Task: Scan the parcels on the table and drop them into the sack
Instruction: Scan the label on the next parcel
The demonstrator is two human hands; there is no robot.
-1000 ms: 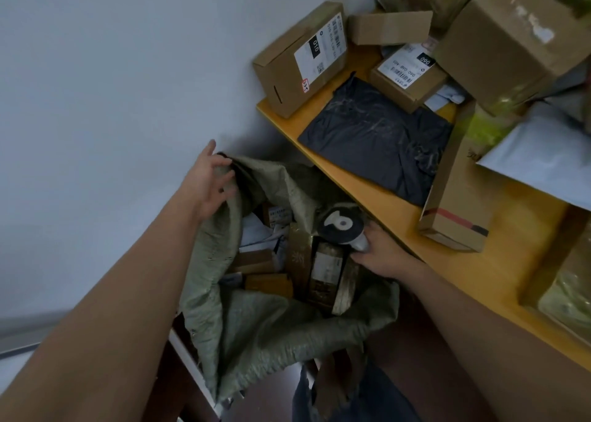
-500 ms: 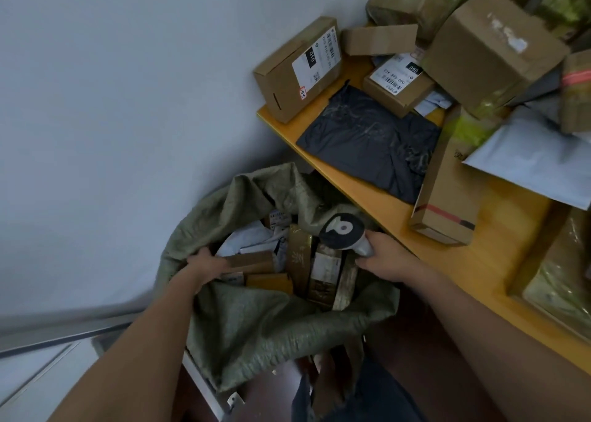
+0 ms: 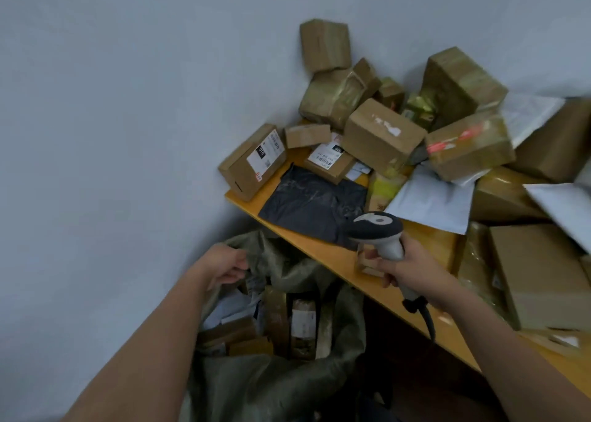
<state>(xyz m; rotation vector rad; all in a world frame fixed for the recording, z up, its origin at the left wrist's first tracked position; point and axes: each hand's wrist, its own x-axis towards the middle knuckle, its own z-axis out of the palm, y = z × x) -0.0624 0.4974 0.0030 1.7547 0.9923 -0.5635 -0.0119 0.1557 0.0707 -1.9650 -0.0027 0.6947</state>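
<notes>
Head view shows the parcels [image 3: 383,133] piled at the far corner of the surface [image 3: 335,261], with more already inside the sack [image 3: 287,373] below its near edge. The left hand [image 3: 228,261] pinches the sack's rim. The right hand [image 3: 406,268] is wrapped around the scanner [image 3: 377,229]. If the left hand lets go, the sack mouth could flop closed. The tall pile could tip, and its boxes could slide off the edge.

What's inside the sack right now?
The sack holds several brown boxes, a taped parcel with a white label and white envelopes. Anything deeper is hidden under these and the sack's folds.
</notes>
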